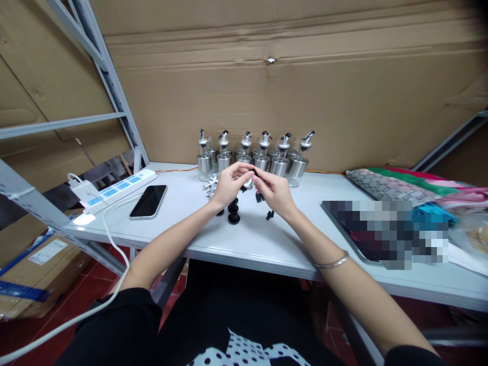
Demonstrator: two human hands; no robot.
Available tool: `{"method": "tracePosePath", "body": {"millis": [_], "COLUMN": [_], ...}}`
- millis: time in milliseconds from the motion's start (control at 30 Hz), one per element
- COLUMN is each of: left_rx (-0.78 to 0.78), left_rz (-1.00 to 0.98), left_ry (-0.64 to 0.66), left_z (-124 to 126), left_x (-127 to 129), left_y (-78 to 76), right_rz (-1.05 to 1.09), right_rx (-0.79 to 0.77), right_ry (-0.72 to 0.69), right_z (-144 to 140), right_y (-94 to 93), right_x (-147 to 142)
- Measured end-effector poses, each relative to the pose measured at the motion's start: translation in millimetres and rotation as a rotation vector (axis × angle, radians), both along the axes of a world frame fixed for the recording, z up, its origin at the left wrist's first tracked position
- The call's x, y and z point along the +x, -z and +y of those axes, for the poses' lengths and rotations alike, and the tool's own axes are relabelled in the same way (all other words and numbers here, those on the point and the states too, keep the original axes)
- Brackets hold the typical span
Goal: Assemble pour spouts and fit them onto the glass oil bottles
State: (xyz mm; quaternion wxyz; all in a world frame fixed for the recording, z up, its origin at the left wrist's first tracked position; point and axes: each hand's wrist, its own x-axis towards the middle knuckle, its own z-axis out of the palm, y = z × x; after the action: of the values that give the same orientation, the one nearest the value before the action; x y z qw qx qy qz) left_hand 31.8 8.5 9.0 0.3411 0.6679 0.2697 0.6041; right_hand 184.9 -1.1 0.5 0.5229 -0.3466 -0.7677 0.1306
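Note:
My left hand (233, 184) and my right hand (275, 192) meet above the middle of the table, thumbs and fingertips pinched together. Between them is a small black part (252, 172), mostly covered by the fingers. Below my left hand, a stack of black ribbed stoppers (234, 216) stands on the table, with silver pieces (209, 187) just behind. Small black pieces (270, 215) lie under my right hand, and others (260, 197) show at its fingers. Behind both hands are several glass and steel bottles (280, 165), the front ones topped with silver-and-black pourer spouts (266, 136).
A phone (148, 202) and a white power strip (122, 190) with a cable are on the left. On the right lie a dark tray (348, 231), partly blurred out, and colourful fabric or bags (404, 185). A cardboard wall (236, 86) closes off the back of the table (213, 241).

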Motion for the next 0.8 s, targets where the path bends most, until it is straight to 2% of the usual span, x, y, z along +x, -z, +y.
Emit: {"method": "tracePosePath", "body": {"millis": [133,300,433,567,800], "left_rx": [-0.028,-0.143,-0.242,-0.259,-0.284], "left_rz": [-0.017,-0.097,-0.150,-0.170,-0.172], "left_ry": [0.019,0.107,0.107,0.125,0.144], "left_z": [-1.1,-2.7,-1.8,-1.8,-1.3], "left_x": [0.9,2.1,2.1,2.3,2.9], "left_y": [-1.4,-4.8,-5.4,-5.1,-4.8], "right_rz": [-0.016,0.014,0.058,0.025,0.008], "right_rx": [0.068,0.105,0.166,0.201,0.223], "right_ry": [-0.001,0.014,0.085,0.147,0.124], "right_z": [1.9,-0.5,-1.4,1.2,0.4], "right_y": [-2.1,-5.2,-5.4,-3.3,-4.1], "right_x": [3.4,4.1,3.9,4.9,5.0]}}
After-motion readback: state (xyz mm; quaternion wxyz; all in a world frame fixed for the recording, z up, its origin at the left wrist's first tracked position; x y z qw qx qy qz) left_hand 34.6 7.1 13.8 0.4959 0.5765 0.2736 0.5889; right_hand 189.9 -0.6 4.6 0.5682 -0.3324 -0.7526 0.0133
